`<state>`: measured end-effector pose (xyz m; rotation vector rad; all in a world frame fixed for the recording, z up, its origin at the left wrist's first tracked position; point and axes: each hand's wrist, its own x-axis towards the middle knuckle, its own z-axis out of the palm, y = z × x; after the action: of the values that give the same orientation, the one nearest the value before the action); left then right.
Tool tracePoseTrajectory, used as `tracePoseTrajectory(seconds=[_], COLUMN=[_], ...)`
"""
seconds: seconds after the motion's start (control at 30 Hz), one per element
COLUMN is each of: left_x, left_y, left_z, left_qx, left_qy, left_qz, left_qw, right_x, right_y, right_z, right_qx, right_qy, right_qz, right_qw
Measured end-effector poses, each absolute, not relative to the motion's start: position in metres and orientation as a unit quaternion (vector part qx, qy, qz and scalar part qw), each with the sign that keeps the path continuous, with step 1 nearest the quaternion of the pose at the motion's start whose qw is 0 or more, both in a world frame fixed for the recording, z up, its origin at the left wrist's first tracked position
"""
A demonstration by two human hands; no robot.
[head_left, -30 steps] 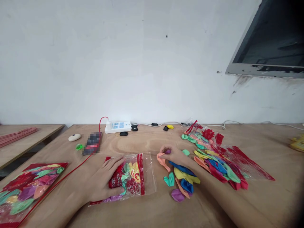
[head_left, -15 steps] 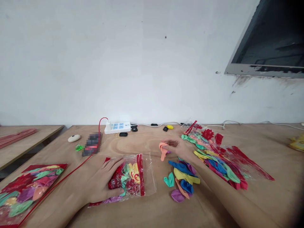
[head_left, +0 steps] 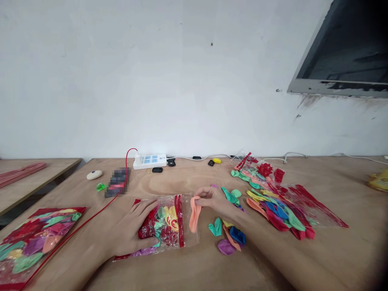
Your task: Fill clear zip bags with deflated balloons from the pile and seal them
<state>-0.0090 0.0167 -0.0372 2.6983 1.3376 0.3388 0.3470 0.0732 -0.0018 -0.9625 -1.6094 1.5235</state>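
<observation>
My left hand (head_left: pixel 133 228) lies flat with spread fingers on a clear and red plastic bag (head_left: pixel 182 220) of balloons, its thumb near the lower edge. A peach-orange balloon (head_left: pixel 195 214) hangs from the pinched fingers of my right hand (head_left: pixel 209 198), over the bag's clear right end. Under and around my right forearm lie loose balloons: a teal one (head_left: pixel 215 227), a purple one (head_left: pixel 226 247), a blue one (head_left: pixel 237 235) and a green one (head_left: pixel 229 195). The forearm hides part of this pile.
More balloons (head_left: pixel 281 212) and opened bags (head_left: pixel 315 204) lie at the right. Another filled bag (head_left: pixel 33 242) is at the left, crossed by a red cable (head_left: pixel 75 234). Toward the wall sit a power strip (head_left: pixel 150 161), a white oval object (head_left: pixel 94 175) and small black pieces (head_left: pixel 157 170).
My right hand has come left and nearer with the peach-orange balloon, from beyond the pile to above the bag's end. My left hand stays on the bag.
</observation>
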Motion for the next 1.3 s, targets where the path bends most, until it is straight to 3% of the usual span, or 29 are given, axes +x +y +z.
tracePoseTrajectory(seconds=[0.23,0.43,0.63,0.73,0.93,1.3], left_x=[-0.009,-0.008,-0.005,-0.004,-0.005,-0.008], left_y=[0.017,0.017,0.015,0.014,0.016,0.017], left_z=[-0.042,-0.039,-0.03,-0.028,-0.034,-0.04], left_qx=[0.885,0.886,0.885,0.885,0.887,0.885], left_qy=[0.442,0.439,0.447,0.45,0.435,0.438], left_qz=[0.127,0.125,0.103,0.099,0.133,0.129], left_qw=[0.074,0.079,0.077,0.074,0.081,0.094], right_x=[0.346,0.358,0.361,0.362,0.365,0.353], right_y=[0.086,0.083,0.076,0.078,0.073,0.061], right_z=[-0.041,-0.028,-0.022,-0.024,-0.013,-0.019], right_qx=[-0.414,-0.358,-0.214,-0.212,-0.242,-0.231], right_qy=[-0.674,-0.809,-0.955,-0.963,-0.944,-0.968], right_qz=[0.502,0.327,0.08,0.058,0.084,0.003], right_qw=[0.349,0.332,0.191,0.156,0.206,0.097])
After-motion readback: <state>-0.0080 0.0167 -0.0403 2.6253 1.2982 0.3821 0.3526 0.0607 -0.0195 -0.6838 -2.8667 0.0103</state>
